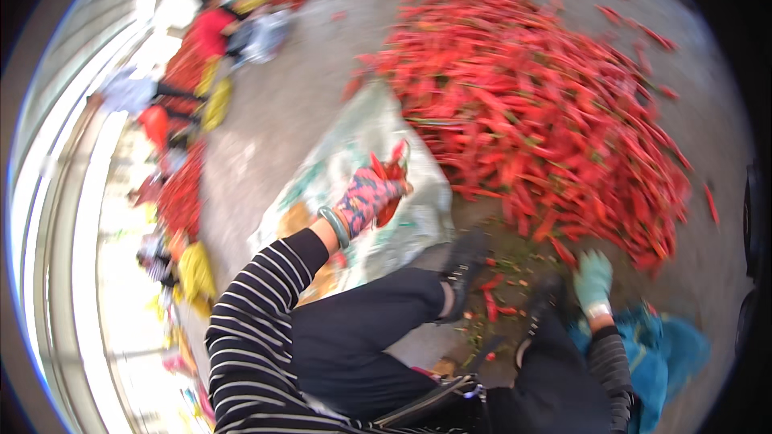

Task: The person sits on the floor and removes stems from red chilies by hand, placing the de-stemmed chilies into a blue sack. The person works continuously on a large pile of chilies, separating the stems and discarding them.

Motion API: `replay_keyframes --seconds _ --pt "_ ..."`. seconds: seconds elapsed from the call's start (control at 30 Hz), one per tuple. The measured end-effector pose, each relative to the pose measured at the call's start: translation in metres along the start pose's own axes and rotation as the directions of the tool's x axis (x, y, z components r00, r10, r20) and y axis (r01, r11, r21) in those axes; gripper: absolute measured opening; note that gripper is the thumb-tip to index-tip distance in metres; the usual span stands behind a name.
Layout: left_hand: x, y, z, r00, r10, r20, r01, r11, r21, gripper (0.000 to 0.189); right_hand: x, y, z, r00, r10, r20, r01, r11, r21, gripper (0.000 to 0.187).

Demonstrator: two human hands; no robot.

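My left hand, in a pink flowered fingerless glove with a jade-coloured bangle at the wrist, grips several red chili peppers. It is above a white woven sack spread on the floor. My right hand wears a pale green glove and hangs beside my right shoe, at the near edge of a large heap of red chili peppers. One loose pepper lies by its fingertips; blur hides whether the fingers touch it.
Broken peppers and green stem scraps litter the floor between my shoes. A blue mesh bag lies at my right. Several people work at the left beside more pepper heaps and yellow sacks. Stray peppers lie right of the heap.
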State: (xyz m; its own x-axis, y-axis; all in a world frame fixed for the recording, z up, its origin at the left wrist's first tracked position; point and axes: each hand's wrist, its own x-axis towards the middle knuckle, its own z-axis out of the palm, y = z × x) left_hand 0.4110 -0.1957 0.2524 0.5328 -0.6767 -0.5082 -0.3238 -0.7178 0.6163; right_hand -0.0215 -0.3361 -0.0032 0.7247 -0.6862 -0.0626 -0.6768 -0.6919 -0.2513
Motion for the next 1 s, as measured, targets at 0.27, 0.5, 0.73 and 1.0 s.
replay_keyframes --seconds 0.27,0.5,0.73,1.0 --pt "-0.125 -0.220 -0.052 0.839 -0.271 -0.472 0.059 0.907 -0.416 0.021 -0.009 0.044 -0.045 0.960 0.111 0.259 -0.209 0.897 0.389 0.026" --pt "-0.147 -0.362 0.012 0.790 0.011 -0.612 0.258 0.901 0.349 0.022 0.072 -0.057 -0.192 0.796 0.021 0.605 -0.333 0.850 0.408 0.031" --pt "-0.121 -0.328 0.005 0.771 -0.238 -0.590 0.454 0.856 0.248 0.020 0.115 -0.215 -0.184 0.759 -0.323 0.565 0.144 0.930 0.338 0.027" --pt "-0.086 -0.171 0.144 0.948 -0.029 -0.316 -0.258 0.512 -0.819 0.021 0.094 -0.309 -0.057 0.686 -0.508 0.521 0.148 0.799 0.583 0.028"
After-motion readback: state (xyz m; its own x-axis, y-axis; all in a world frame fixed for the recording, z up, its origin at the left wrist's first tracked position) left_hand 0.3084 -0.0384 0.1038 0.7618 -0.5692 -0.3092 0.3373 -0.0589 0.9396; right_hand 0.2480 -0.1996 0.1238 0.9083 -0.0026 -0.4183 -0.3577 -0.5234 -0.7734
